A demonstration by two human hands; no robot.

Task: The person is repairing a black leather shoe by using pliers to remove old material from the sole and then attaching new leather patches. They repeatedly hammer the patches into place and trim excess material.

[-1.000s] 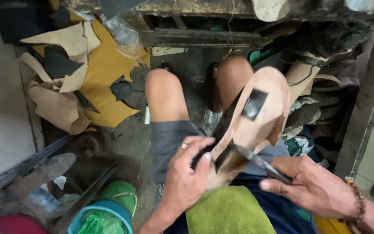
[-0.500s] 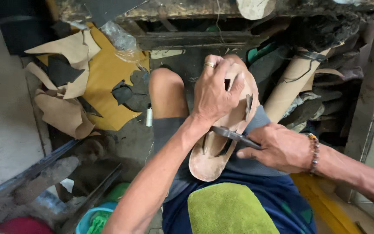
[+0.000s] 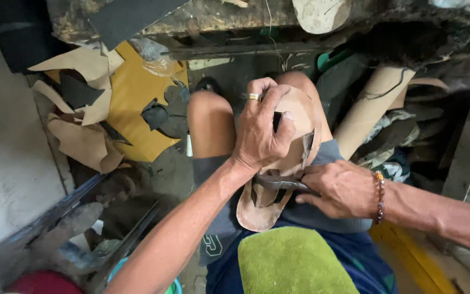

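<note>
A tan leather sandal sole (image 3: 262,209) lies lengthwise over my lap and knees. My left hand (image 3: 259,133), with a ring on one finger, presses down on the sole's upper half, thumb against its middle. My right hand (image 3: 344,190), a bead bracelet at the wrist, grips dark metal pliers (image 3: 278,183) whose jaws meet the sole's right edge near a strap. The front of the sole is hidden under my left hand.
A green cloth (image 3: 295,261) covers my lap. Tan and dark leather scraps (image 3: 82,136) lie on a yellow sheet (image 3: 137,103) at left. A cardboard roll (image 3: 368,106) leans at right. A cluttered bench edge (image 3: 235,24) runs along the top. Metal tools (image 3: 82,218) lie lower left.
The sole, held upright a second ago, now lies flat on my lap. My left hand moved from its lower end onto its top. The pliers stay at the sole's edge.
</note>
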